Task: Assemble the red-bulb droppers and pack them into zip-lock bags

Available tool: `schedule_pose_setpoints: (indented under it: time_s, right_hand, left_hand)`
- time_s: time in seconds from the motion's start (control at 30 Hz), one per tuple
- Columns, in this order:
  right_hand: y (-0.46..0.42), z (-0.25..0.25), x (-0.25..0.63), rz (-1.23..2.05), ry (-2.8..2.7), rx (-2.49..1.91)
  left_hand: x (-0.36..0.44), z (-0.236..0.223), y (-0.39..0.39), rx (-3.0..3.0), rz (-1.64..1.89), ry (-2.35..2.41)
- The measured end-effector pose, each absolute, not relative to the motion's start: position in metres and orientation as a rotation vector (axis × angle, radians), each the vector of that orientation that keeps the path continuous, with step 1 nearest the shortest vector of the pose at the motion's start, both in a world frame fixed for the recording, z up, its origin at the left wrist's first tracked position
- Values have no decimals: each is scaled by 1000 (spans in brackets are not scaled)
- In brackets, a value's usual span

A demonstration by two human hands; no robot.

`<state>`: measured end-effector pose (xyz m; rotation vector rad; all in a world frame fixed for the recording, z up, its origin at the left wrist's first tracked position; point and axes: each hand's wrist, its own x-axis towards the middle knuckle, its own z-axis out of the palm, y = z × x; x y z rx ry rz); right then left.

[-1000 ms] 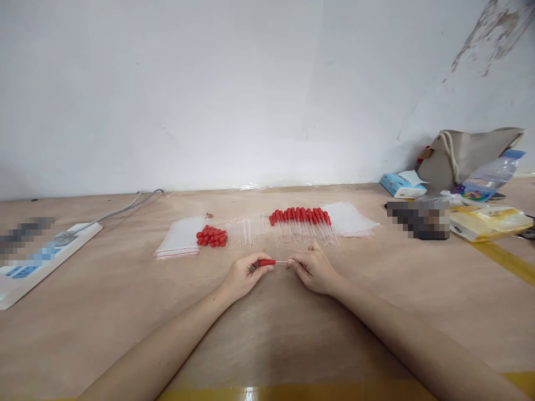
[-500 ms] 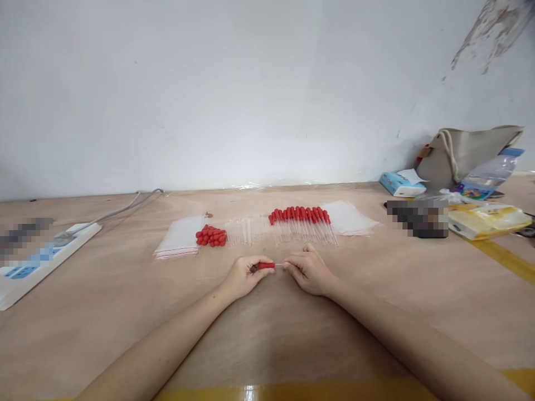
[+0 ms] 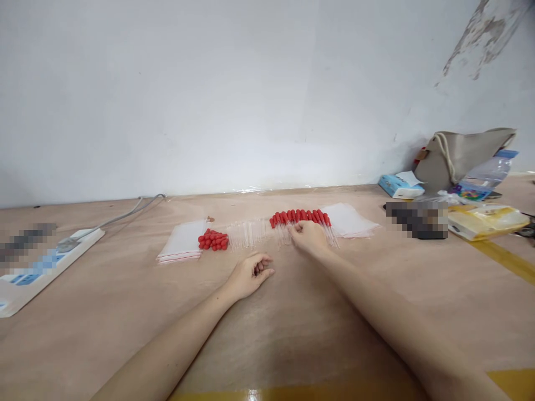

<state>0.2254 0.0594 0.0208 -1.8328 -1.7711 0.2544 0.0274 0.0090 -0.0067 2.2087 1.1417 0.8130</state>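
Note:
My left hand (image 3: 249, 275) rests on the table, empty, its fingers loosely curled and the thumb apart. My right hand (image 3: 310, 238) reaches over the row of red-capped glass droppers (image 3: 301, 215), its fingertips pinched at their clear stems; the dropper in it is largely hidden by the fingers and the others. The row lies side by side with red rubber bulbs towards the wall. Left of the row are several bare clear tubes (image 3: 249, 233). A pile of loose red rubber bulbs (image 3: 213, 240) lies beside them, farther left.
Clear zip bags lie in a left stack (image 3: 180, 239) and a right stack (image 3: 350, 220). A power strip (image 3: 79, 245) with a grey cable is at left. At right are a tissue pack (image 3: 400, 186), a blurred dark object (image 3: 416, 220), a yellow-white packet (image 3: 485, 220) and a beige bag (image 3: 472, 153).
My left hand has let go of the red bulb. My right hand has moved forward with the dropper, from in front of me to the row.

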Motion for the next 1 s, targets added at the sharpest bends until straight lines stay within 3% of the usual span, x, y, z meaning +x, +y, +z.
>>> schedule_pose_setpoints:
  time_s: [0.3,0.63,0.83,0.93,1.0]
  right_hand:
    - [91,10,199,178,-1688,-2114]
    - [87,13,170,16,-1943,-1898]
    - [104,16,147,94,-1970,-2042]
    - [110,15,145,113,-1961,-2076]
    - [111,15,144,113,-1966,-2081]
  left_hand:
    - [26,-6,10,2242,797,1122]
    - [28,-2,8,2272,860,1181]
    - [-10,14,39,2272,1296,1818]
    - [-48,18,64,2102,1271,2167]
    - [-70,17,77,2004,1159,2157]
